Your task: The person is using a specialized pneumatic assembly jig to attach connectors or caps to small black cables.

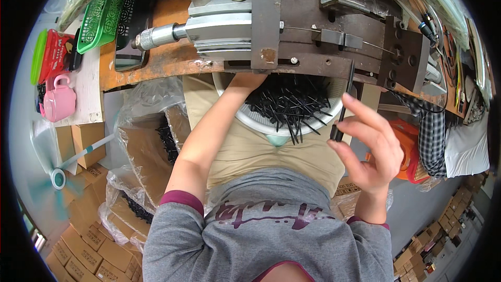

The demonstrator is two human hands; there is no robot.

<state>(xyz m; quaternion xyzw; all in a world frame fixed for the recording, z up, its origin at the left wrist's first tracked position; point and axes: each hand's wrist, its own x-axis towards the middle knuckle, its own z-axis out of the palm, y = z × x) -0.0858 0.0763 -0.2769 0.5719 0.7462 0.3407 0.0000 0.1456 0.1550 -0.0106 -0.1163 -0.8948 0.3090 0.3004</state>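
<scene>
My right hand (373, 149) is raised at the basin's right side. Its thumb and fingers pinch a slim black rod (337, 133) by the thicker lower end, and the thin tip points up toward the bench edge. A white basin (258, 126) on my lap holds a heap of similar black rods (287, 105). My left hand (249, 81) reaches over the basin's left rim, beneath the dark block (266, 26) of a bench fixture; its fingers are hidden there. Above, a thin metal pin (378, 48) runs from small steel blocks (331, 37) toward a dark end block (404, 55).
The metal cylinder (222, 26) of the fixture has hoses on top. At left are a green basket (102, 18), a pink mug (58, 102) and a fan (58, 178). Plastic-lined cartons (148, 164) with black parts stand beside me. An orange stool (409, 130) is at right.
</scene>
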